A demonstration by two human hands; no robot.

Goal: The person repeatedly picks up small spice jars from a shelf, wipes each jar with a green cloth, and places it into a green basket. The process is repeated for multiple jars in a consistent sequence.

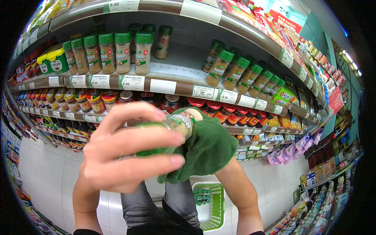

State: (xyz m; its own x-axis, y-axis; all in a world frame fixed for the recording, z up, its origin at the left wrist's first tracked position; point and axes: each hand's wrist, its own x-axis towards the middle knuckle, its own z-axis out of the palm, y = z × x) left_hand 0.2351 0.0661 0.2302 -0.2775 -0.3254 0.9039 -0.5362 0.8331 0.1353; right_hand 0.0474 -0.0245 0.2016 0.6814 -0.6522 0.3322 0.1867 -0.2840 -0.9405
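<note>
My left hand [126, 147] grips a spice jar [182, 124] around its green cap, the fingers blurred. The jar is tilted, with its pale base towards the upper right and a label on its side. A dark green cloth [210, 144] lies against the jar's base and side. It drapes over my right hand, which holds it from beneath; the fingers are hidden, and only my right wrist [230, 173] and forearm show. Ahead, green-capped spice jars [122, 54] stand in a row on the shelf [188, 69], with more jars [218, 69] to the right.
A green and white basket [218, 205] stands on the tiled floor by my legs, several green-capped jars [202, 196] inside. Lower shelves hold red-lidded jars [224, 111] and yellow-lidded jars [70, 101]. Pink packs [289, 151] hang at the right. An overhanging shelf edge [164, 8] runs above.
</note>
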